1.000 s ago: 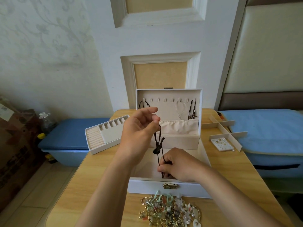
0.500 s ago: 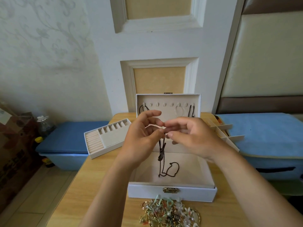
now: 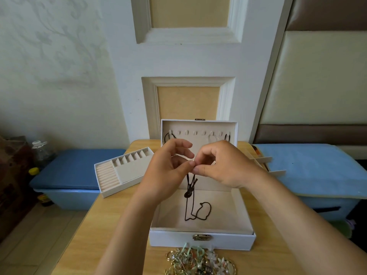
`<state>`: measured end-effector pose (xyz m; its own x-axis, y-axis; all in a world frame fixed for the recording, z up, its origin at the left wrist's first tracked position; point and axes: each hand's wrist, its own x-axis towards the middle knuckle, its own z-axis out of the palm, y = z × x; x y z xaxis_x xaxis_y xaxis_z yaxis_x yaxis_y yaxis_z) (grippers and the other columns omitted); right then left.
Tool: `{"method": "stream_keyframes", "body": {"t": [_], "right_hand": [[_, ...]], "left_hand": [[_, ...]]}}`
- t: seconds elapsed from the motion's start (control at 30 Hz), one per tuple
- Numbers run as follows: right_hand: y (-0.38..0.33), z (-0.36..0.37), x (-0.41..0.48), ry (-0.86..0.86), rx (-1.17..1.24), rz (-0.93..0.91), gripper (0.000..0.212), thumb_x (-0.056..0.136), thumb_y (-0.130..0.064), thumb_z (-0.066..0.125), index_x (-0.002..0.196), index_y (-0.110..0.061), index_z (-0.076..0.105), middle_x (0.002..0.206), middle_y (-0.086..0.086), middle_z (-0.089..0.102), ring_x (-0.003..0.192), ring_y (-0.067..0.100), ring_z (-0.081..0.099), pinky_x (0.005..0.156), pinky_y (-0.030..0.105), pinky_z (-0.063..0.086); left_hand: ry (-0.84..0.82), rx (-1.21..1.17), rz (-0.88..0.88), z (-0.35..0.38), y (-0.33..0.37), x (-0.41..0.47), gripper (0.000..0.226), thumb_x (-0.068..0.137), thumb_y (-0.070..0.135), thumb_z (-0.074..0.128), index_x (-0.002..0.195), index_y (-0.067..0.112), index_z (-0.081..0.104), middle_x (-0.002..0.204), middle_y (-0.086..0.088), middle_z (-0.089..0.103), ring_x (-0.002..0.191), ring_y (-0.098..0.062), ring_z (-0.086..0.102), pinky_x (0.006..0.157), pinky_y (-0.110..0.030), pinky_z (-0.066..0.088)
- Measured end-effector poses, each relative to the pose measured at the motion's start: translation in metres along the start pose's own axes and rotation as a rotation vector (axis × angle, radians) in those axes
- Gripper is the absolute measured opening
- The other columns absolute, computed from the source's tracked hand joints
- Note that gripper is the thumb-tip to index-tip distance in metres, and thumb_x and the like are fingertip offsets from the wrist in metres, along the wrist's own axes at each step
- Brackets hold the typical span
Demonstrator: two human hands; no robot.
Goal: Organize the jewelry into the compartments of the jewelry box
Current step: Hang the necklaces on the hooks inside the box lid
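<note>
Head view: left hand [image 3: 168,171] and right hand [image 3: 226,165] meet above the open jewelry box [image 3: 202,240], both pinching the top of a black cord necklace [image 3: 189,193]. The cord hangs down, its lower loop resting on the box floor. The box stands near the table's [image 3: 95,235] near edge.

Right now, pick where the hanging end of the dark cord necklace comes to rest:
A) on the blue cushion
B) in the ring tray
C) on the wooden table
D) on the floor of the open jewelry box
D: the left hand and right hand pinch the top of the dark cord necklace, and its lower loop lies on the beige floor inside the jewelry box.
</note>
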<state>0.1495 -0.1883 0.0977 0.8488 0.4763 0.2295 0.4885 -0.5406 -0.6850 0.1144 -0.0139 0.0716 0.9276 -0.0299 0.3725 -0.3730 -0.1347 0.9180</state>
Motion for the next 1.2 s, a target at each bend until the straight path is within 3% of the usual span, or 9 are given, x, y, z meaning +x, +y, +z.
{"method": "stream_keyframes", "body": {"t": [0.17,0.3,0.4,0.57,0.77,0.87,0.97,1.1,1.2], "right_hand": [[-0.008,-0.004,0.007,-0.020,-0.049,-0.029,0.006,0.086,-0.019,0.073,0.081,-0.020,0.071,0.078,-0.004,0.071,0.074,0.009,0.066,0.074,0.034,0.057],[-0.013,-0.009,0.012,0.009,-0.049,0.003,0.010,0.087,-0.015,0.068,0.078,-0.019,0.066,0.067,-0.010,0.062,0.061,0.003,0.056,0.062,0.031,0.053],[-0.017,-0.012,0.017,0.026,-0.050,0.016,0.010,0.086,-0.015,0.070,0.079,-0.021,0.066,0.069,-0.008,0.065,0.062,0.005,0.060,0.066,0.037,0.058],[-0.024,-0.016,0.024,0.031,-0.142,0.022,0.016,0.086,-0.018,0.073,0.100,-0.025,0.074,0.078,-0.011,0.071,0.074,0.000,0.066,0.075,0.022,0.055],[-0.028,-0.016,0.031,-0.011,-0.235,0.051,0.011,0.087,-0.020,0.074,0.097,-0.023,0.077,0.083,-0.010,0.072,0.080,0.003,0.066,0.075,0.021,0.055],[-0.028,-0.017,0.033,-0.048,-0.245,0.076,0.009,0.087,-0.022,0.074,0.096,-0.025,0.075,0.082,-0.010,0.071,0.078,0.002,0.065,0.072,0.018,0.051],[-0.027,-0.018,0.035,-0.074,-0.281,0.075,0.006,0.088,-0.023,0.072,0.092,-0.027,0.074,0.084,-0.010,0.070,0.080,0.003,0.065,0.072,0.019,0.051],[-0.024,-0.019,0.039,-0.103,-0.342,0.081,0.004,0.090,-0.026,0.070,0.092,-0.024,0.073,0.091,-0.009,0.069,0.087,0.008,0.064,0.080,0.031,0.055],[-0.023,-0.022,0.043,-0.115,-0.356,0.081,0.005,0.092,-0.028,0.069,0.088,-0.025,0.071,0.091,-0.009,0.068,0.088,0.009,0.062,0.081,0.033,0.054]], "left_hand": [[0.025,-0.013,-0.021,-0.004,-0.002,0.003,0.027,0.087,-0.004,0.070,0.105,0.015,0.065,0.095,-0.006,0.071,0.079,-0.020,0.070,0.083,-0.045,0.056],[0.024,-0.086,-0.064,-0.007,-0.002,0.003,0.030,0.084,-0.006,0.072,0.108,0.011,0.065,0.096,-0.008,0.071,0.081,-0.022,0.069,0.084,-0.047,0.056],[0.052,-0.098,-0.057,-0.006,-0.002,0.006,0.030,0.083,-0.008,0.072,0.105,0.011,0.065,0.089,-0.004,0.071,0.078,-0.020,0.068,0.081,-0.044,0.056],[0.161,-0.086,-0.016,-0.007,-0.004,0.014,0.027,0.080,-0.008,0.074,0.097,0.010,0.061,0.086,-0.003,0.068,0.078,-0.019,0.067,0.083,-0.046,0.056],[0.188,-0.012,-0.010,-0.003,-0.005,0.020,0.026,0.080,-0.008,0.074,0.090,0.011,0.058,0.085,-0.005,0.069,0.080,-0.026,0.071,0.080,-0.046,0.059],[0.197,0.045,-0.004,-0.002,-0.005,0.022,0.024,0.080,-0.006,0.075,0.089,0.009,0.060,0.086,-0.004,0.070,0.078,-0.021,0.071,0.077,-0.041,0.059],[0.189,0.089,0.008,-0.002,-0.005,0.022,0.023,0.080,-0.005,0.076,0.089,0.009,0.060,0.086,-0.004,0.070,0.077,-0.017,0.071,0.076,-0.036,0.060],[0.195,0.143,0.011,-0.001,-0.008,0.022,0.025,0.078,-0.002,0.079,0.085,0.013,0.061,0.082,0.001,0.069,0.073,-0.015,0.069,0.070,-0.028,0.057],[0.222,0.165,-0.010,0.000,-0.012,0.025,0.024,0.079,0.002,0.079,0.083,0.017,0.061,0.081,0.001,0.068,0.074,-0.017,0.069,0.070,-0.033,0.056]]}}
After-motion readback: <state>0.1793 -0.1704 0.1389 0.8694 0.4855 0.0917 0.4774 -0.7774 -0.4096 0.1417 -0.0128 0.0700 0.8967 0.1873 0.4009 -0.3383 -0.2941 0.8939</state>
